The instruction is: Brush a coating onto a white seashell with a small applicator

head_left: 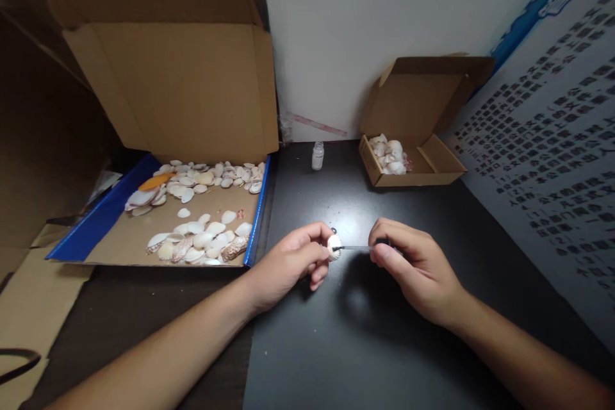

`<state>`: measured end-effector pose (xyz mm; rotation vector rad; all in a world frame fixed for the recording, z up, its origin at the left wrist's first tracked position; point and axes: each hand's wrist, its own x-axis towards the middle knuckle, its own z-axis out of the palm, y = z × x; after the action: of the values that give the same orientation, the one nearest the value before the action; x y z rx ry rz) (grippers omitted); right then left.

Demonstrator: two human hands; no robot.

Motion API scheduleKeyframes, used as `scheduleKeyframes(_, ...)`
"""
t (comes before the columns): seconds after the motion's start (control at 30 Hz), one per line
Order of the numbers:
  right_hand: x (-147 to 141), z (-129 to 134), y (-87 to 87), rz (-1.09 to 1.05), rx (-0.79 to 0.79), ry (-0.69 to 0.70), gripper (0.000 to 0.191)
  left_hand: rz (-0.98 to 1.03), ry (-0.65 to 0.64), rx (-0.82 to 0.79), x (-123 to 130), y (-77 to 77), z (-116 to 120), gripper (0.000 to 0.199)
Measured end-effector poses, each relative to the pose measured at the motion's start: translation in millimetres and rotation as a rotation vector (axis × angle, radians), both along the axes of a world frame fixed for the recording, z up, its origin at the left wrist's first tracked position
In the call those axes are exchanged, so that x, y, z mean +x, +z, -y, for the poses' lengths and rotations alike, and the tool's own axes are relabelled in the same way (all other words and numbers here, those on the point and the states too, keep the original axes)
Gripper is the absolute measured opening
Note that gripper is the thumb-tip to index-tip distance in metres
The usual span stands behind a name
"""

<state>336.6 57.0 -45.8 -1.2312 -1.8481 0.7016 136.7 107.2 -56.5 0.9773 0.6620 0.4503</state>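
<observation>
hands grip shell (334, 247) and brush (358, 248); both boxes hold shells

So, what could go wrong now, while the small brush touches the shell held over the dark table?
1. The shell is pinched only by the left hand fingertips, so it might slip or crack.
2. The thin brush in the right hand may smear the fingers holding the shell.
3. The small open bottle stands free on the table and could be knocked over when reaching.
</observation>
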Motion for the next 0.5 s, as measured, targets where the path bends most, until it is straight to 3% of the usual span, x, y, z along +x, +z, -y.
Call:
scheduleKeyframes(0.13, -0.5, -0.1, -0.9, 0.004, -0.004, -0.049, 0.029, 0.020, 0.007, -0.006, -1.5, -0.6, 0.1, 0.011)
scheduleKeyframes(0.27, 1.1, 1.1, -2.5, -0.125, -0.065, -0.058, 0.036, 0.036, 0.031, -0.018, -0.7, 0.8, 0.5, 0.012)
scheduleKeyframes(0.5, -0.1, 0.2, -1.9, -0.178, -0.061, -0.026, 0.041, 0.159, 0.038, -0.169, 6.0, 1.2, -4.8, 0.010)
